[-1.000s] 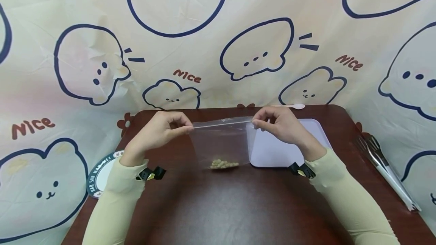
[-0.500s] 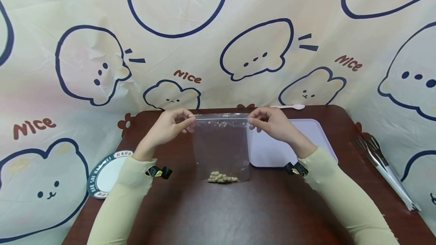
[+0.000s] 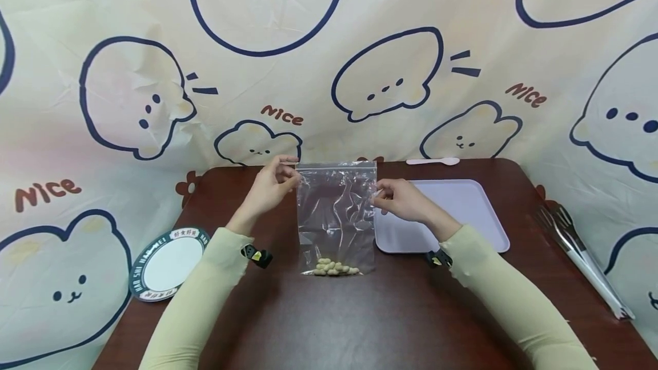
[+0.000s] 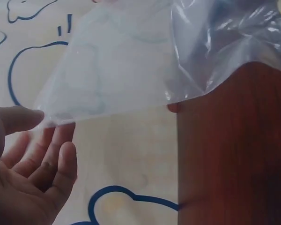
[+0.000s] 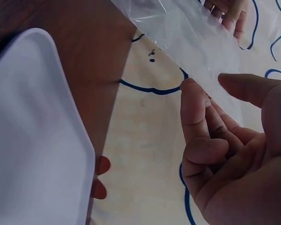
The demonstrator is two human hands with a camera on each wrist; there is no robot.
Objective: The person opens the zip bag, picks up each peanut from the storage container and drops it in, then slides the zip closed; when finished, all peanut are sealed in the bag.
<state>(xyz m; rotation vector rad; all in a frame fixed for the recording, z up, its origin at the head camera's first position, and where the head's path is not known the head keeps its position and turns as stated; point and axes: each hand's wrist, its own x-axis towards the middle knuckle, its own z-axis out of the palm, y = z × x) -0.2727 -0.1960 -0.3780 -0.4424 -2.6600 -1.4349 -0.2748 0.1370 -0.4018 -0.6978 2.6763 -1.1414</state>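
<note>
A clear zip-top plastic bag (image 3: 329,216) stands upright over the table in the head view, its zip strip along the top. Several pale, lumpy pieces that look like peanuts (image 3: 334,268) lie at its bottom. My left hand (image 3: 272,183) pinches the bag's upper left edge between thumb and fingers; the left wrist view shows the thumb (image 4: 23,118) on the film. At the bag's right side, below the zip, is my right hand (image 3: 406,200). In the right wrist view its thumb (image 5: 248,88) and index finger stand apart, with the film between and behind them.
A pale lilac tray (image 3: 488,227) lies behind the right hand, with a small pale spoon (image 3: 433,161) beyond it. A green-rimmed plate (image 3: 149,284) sits at the table's left edge. Metal tongs (image 3: 591,267) lie along the right edge. A patterned cloth (image 3: 319,90) hangs behind.
The bag has gone from tilted to upright, its top rising and its bottom coming nearer. Both hands have shifted inward; the right has slid from the top corner down the side and its grip has loosened.
</note>
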